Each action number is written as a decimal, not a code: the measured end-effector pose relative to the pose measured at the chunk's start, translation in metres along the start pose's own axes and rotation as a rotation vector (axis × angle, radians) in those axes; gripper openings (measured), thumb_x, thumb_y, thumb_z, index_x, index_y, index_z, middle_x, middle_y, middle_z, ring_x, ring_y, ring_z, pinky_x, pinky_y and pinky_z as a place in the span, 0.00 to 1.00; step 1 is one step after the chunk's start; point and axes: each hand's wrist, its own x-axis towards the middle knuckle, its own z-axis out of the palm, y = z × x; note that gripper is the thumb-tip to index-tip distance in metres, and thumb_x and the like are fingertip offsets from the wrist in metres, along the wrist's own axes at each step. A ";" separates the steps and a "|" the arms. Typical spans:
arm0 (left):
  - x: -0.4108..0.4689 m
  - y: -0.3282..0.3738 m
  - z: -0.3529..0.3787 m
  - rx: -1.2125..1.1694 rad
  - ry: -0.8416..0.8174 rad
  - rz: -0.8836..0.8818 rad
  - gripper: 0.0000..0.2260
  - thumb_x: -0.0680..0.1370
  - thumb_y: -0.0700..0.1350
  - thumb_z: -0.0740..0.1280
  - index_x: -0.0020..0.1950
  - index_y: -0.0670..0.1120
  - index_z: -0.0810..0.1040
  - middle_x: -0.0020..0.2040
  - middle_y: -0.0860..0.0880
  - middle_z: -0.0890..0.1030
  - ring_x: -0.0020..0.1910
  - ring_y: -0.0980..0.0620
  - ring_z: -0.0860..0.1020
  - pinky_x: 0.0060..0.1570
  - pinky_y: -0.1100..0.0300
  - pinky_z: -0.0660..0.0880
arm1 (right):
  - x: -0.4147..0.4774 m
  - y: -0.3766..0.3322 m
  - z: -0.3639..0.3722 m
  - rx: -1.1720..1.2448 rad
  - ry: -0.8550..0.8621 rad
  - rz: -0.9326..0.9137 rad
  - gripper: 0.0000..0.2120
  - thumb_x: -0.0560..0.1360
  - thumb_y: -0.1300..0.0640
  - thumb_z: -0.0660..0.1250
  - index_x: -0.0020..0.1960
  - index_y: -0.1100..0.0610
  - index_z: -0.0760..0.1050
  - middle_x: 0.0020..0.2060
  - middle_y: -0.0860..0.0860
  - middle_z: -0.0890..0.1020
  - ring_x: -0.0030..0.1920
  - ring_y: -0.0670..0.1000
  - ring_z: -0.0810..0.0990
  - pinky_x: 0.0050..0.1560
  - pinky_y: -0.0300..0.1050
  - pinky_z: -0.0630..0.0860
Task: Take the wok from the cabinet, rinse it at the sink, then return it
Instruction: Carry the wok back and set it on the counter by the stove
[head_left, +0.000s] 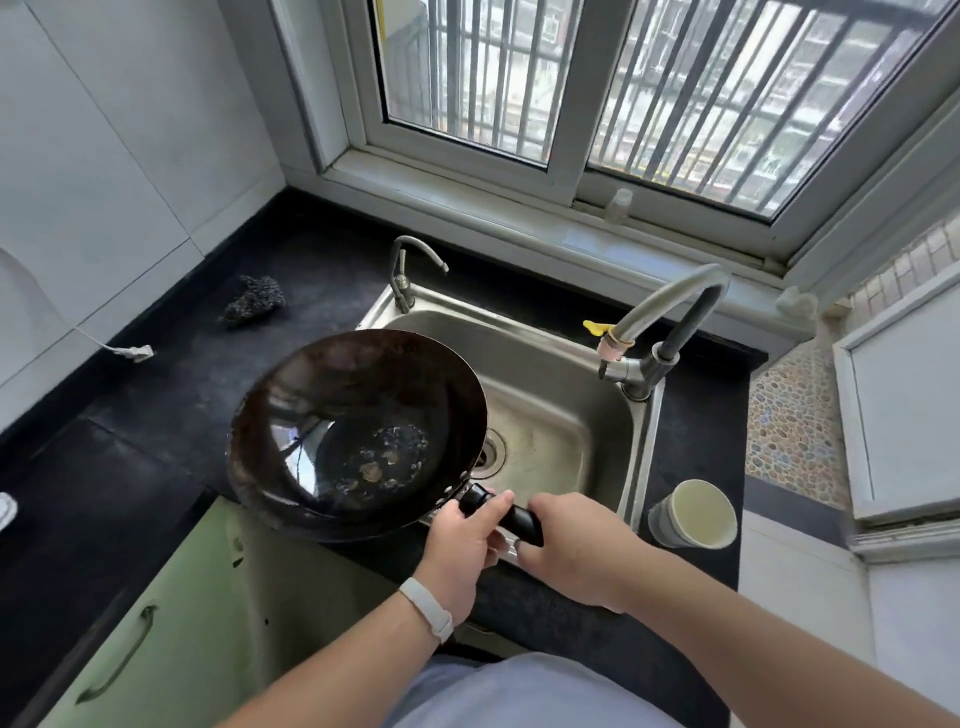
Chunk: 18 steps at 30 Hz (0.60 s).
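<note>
A dark round wok (353, 431) hangs level over the left edge of the steel sink (561, 395), with a little water and some specks in its bottom. Both hands are on its black handle: my left hand (462, 540) grips near the wok, my right hand (576, 545) grips the handle's end. The large curved faucet (670, 317) stands at the sink's right rim, with no water running. Below the counter a green cabinet door (156, 639) stands open.
A small second tap (410, 265) stands at the sink's back left. A dark scouring pad (254, 299) and a white plug (136, 353) lie on the black counter. A pale cup (698, 514) sits right of the sink. A window lies beyond.
</note>
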 end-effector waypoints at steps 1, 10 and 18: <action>0.002 0.001 -0.004 -0.012 -0.004 -0.011 0.10 0.75 0.45 0.73 0.49 0.42 0.76 0.35 0.46 0.77 0.29 0.53 0.73 0.27 0.63 0.68 | 0.002 -0.003 0.001 -0.012 0.001 0.005 0.12 0.74 0.46 0.64 0.48 0.55 0.75 0.37 0.50 0.78 0.38 0.55 0.79 0.35 0.46 0.72; -0.001 0.016 -0.029 -0.051 -0.003 0.040 0.18 0.67 0.49 0.75 0.50 0.42 0.75 0.37 0.46 0.79 0.33 0.52 0.75 0.34 0.60 0.72 | 0.015 -0.026 0.008 0.009 0.021 -0.048 0.11 0.73 0.49 0.65 0.37 0.50 0.66 0.32 0.47 0.74 0.32 0.50 0.73 0.29 0.43 0.66; -0.040 0.015 -0.020 -0.059 0.143 0.156 0.14 0.71 0.47 0.74 0.48 0.42 0.75 0.34 0.49 0.79 0.32 0.53 0.75 0.36 0.58 0.72 | 0.000 -0.021 0.007 0.014 0.015 -0.185 0.07 0.73 0.50 0.64 0.38 0.50 0.69 0.34 0.49 0.79 0.32 0.50 0.76 0.32 0.45 0.72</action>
